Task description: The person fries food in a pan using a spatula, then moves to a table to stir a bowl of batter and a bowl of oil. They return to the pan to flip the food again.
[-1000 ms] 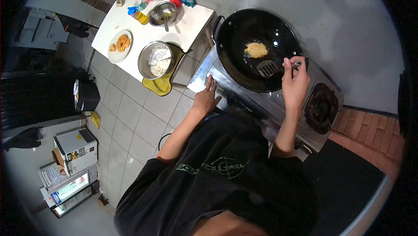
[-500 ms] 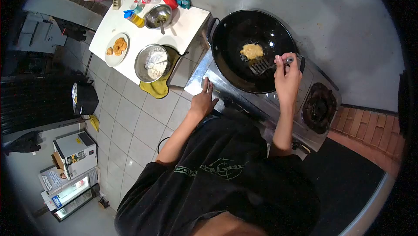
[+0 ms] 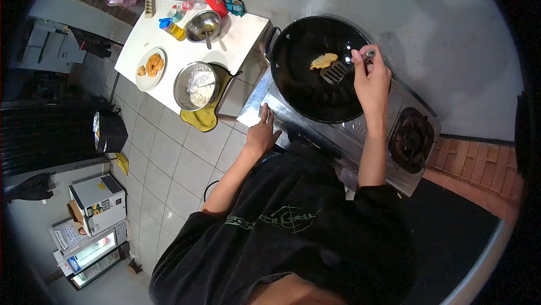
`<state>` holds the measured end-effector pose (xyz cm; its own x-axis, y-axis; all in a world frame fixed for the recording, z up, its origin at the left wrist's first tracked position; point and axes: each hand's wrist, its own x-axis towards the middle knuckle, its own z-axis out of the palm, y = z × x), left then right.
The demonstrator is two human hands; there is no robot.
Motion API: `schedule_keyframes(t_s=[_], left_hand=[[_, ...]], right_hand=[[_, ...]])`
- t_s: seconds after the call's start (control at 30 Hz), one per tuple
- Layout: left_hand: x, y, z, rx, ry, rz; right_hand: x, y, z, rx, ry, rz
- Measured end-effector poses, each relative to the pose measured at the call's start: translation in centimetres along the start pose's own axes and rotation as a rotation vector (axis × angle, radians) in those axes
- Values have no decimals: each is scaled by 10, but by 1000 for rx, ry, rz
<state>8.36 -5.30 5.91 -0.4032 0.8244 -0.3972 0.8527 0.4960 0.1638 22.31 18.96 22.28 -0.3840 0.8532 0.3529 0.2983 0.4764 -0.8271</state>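
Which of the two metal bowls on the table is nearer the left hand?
The bowl of white mix, with a yellow cloth showing past its rim. The other bowl, beside the blue-capped bottle, lies farther from the left hand.

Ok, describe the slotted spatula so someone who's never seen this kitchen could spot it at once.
Find the steel gas stove, then the big black wok on it. Within the wok's rim, beside the golden piece of food, is the head of the slotted spatula, whose handle the right hand grips. Its dark flat head with parallel slots sets it apart from the paler, unslotted food.
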Motion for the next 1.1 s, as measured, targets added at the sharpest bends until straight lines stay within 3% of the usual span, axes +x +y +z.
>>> schedule_keyframes(t_s=[0.23,0.33,0.57,0.8,1.1], left_hand=[[-1,-1,-7,-75,-77,8],[-3,-2,-1,-14,43,34],[-2,-4,2,-38,21,33],[1,-6,6,-33,17,36],[-3,-1,-2,-44,9,21]], right_hand=[[20,-17,8,-17,-64,-16],[26,-18,14,-9,-57,-78],[39,-34,8,-67,-152,-55],[41,-34,15,-36,-122,-86],[13,-24,-31,-98,-68,-39]])
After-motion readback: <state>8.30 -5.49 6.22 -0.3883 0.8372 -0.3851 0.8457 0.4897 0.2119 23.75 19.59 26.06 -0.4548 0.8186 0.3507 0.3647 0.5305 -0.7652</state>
